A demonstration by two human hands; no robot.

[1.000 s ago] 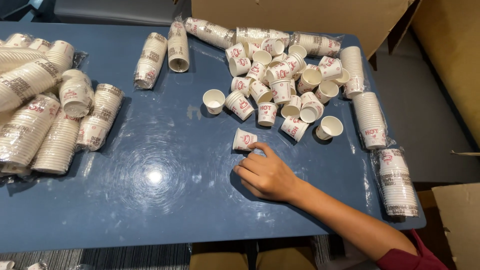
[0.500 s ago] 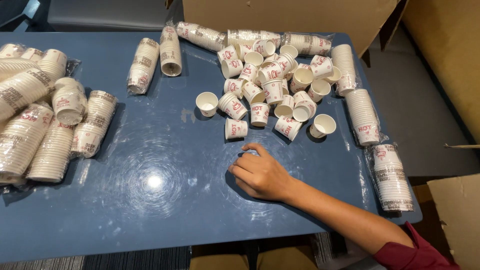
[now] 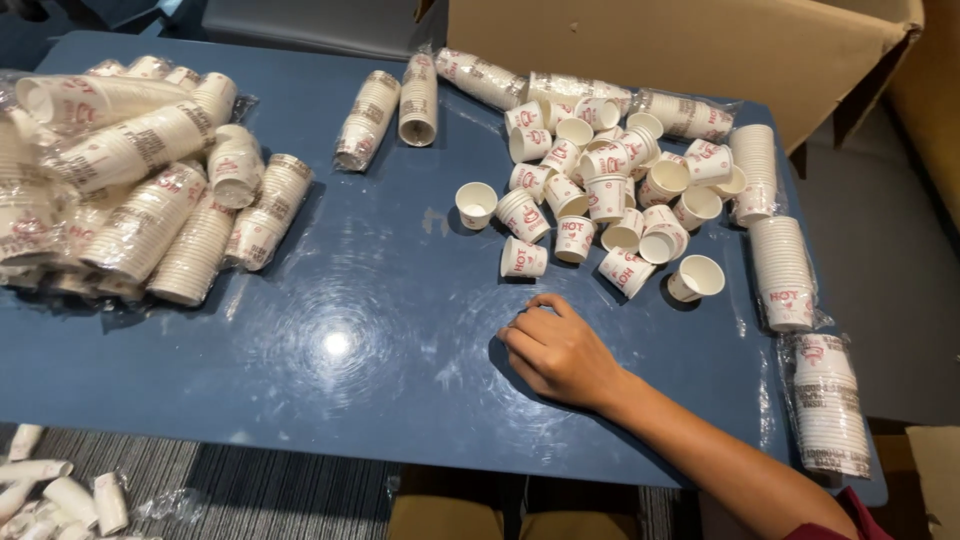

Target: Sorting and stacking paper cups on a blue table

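A glossy blue table carries everything, with striped grey carpet below its near edge and a brown cardboard box behind its far edge. The right hand rests knuckles-up on the table, fingers curled loosely together around nothing, forearm running off toward the near right corner. Just beyond its fingertips lies a small paper cup on its side, apart from the hand, at the near edge of a loose cup pile. Wrapped cup sleeves lie heaped at the table's left end; more wrapped stacks line its right edge
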